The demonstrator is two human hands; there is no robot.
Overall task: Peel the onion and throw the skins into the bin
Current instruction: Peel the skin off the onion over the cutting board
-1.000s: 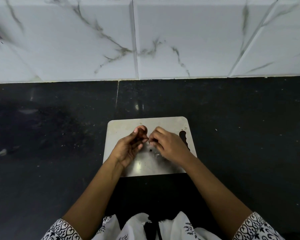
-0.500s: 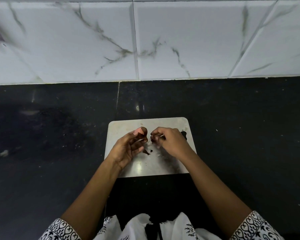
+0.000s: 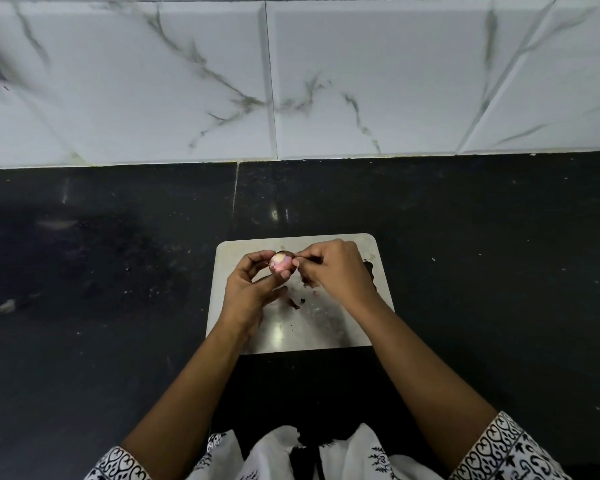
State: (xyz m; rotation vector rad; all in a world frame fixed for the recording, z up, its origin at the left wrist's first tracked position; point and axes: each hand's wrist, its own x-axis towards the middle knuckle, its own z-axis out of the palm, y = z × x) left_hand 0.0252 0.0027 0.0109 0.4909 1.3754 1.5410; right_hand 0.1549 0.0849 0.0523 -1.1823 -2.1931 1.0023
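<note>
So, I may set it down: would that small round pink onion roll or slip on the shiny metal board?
Likely to roll: the small pink onion looks ball-shaped and the shiny metal board shows no rim. Its glossy peeled patch may be slippery.

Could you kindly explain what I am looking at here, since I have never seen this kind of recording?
There is no machine: every picture comes from a camera worn on a person's head, looking down at their two bare hands. The left hand holds a small pinkish onion, and the right hand pinches at its edge, apparently peeling. Under them a pale board lies on a dark counter, with dark scraps on it. A marbled tile wall stands behind. No bin is visible.
</note>
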